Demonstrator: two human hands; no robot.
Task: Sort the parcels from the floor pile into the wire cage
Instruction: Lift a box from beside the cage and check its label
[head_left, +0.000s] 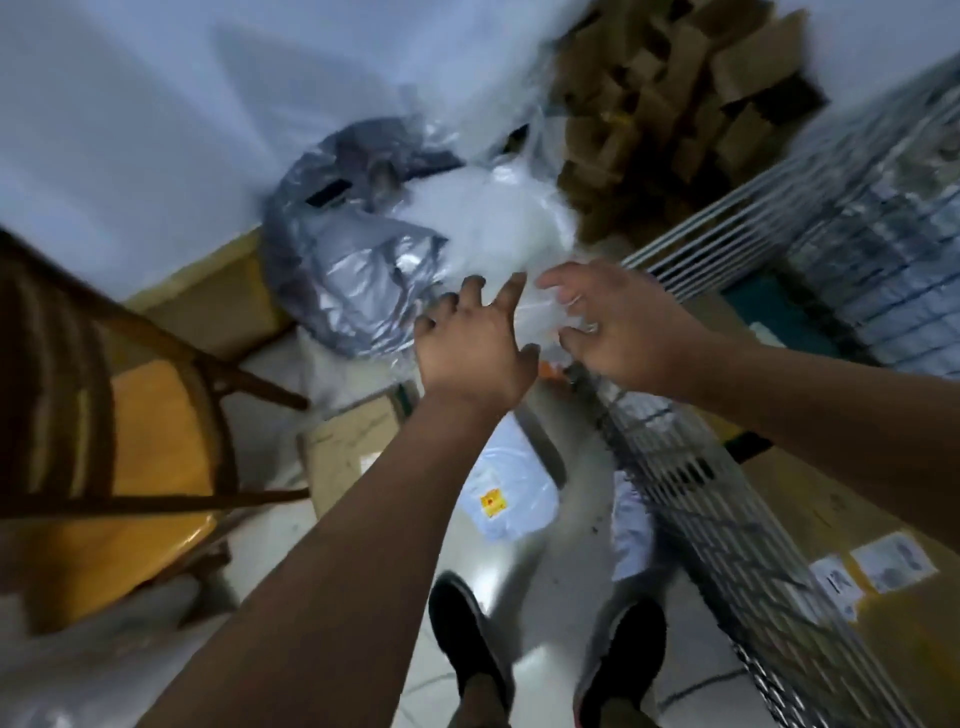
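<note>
Head-worn wide-angle view, facing forward-down, close.

There's the chair (130, 441) at frame left, the parcel pile (353, 270) at upper centre, cardboard boxes (675, 93) behind it at upper right. The wire cage (727, 509) runs down the right side; a flat parcel (514, 488) lies on the floor (540, 603), lower centre, seemingly just left of the cage.

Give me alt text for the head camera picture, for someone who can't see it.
A person's left hand, fingers spread, and right hand, fingers curled, reach for a white plastic parcel beside a grey bag; blur hides any grip. A wire cage stands to the right, a wooden chair to the left.
</note>
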